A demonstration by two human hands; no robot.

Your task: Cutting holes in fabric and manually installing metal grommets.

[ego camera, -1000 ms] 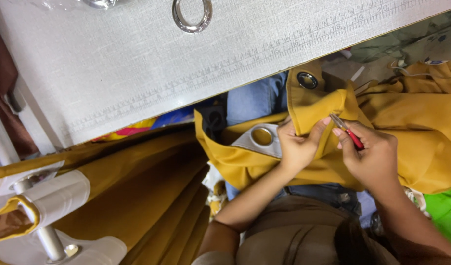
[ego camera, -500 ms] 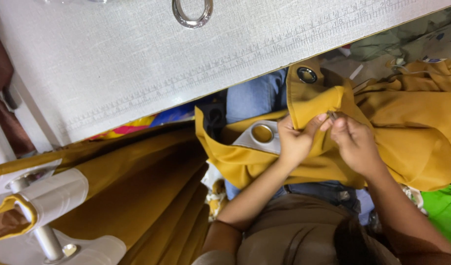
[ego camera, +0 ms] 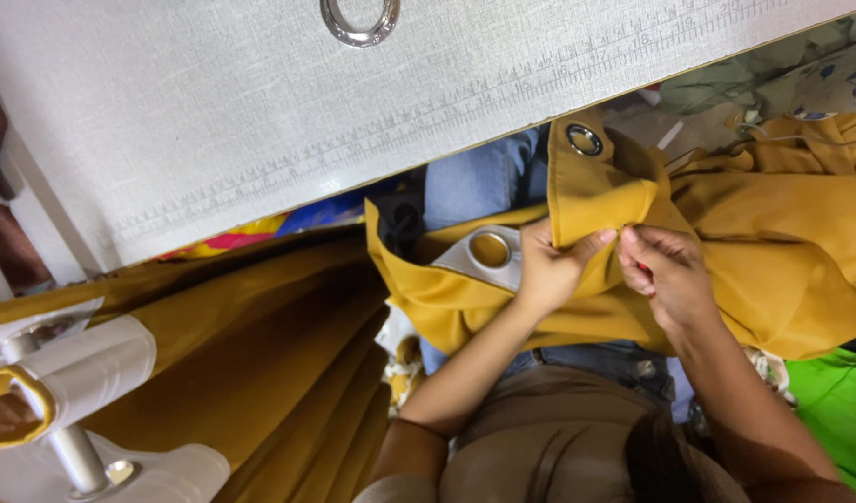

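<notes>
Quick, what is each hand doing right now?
Left hand: closed, pinching the folded edge of the yellow curtain.
Right hand: closed on the same fold.

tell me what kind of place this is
Probably a curtain-sewing workshop. Both hands, left hand and right hand, pinch a fold of mustard curtain fabric with a metal eyelet, beside a white worktable with a ruler scale along its edge.

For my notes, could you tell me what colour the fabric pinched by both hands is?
Mustard yellow fabric, plain; head view.
</notes>
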